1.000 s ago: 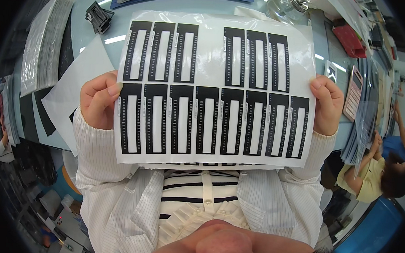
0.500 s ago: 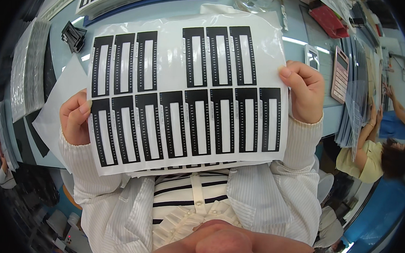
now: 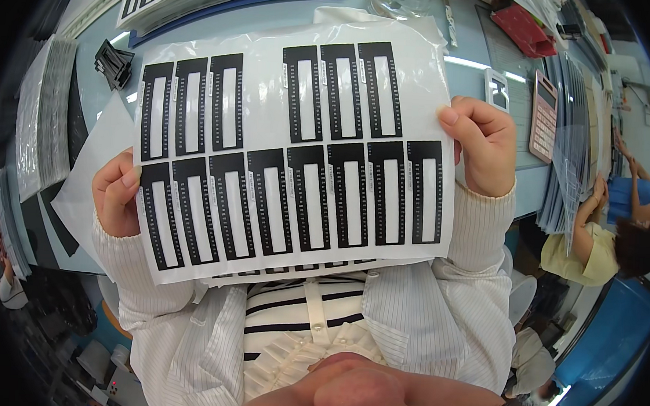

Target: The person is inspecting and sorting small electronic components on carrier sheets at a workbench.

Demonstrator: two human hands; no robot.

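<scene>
The thin white backing sheet carrying two rows of black rectangular frame-shaped labels [image 3: 291, 157] is held up in the air above the near edge of the pale blue table [image 3: 276, 17], in front of the chest. It looks light, floppy and glossy, likely to sag or slip, so the two side edges are the sensible hold. Left hand [image 3: 116, 196] fingers pinch its left edge, right hand [image 3: 482, 145] fingers its right. A second sheet peeks out below; most of the table is hidden.

Pink calculator [image 3: 544, 116], red pouch [image 3: 525, 30], stacked sheets [image 3: 46, 118].
</scene>
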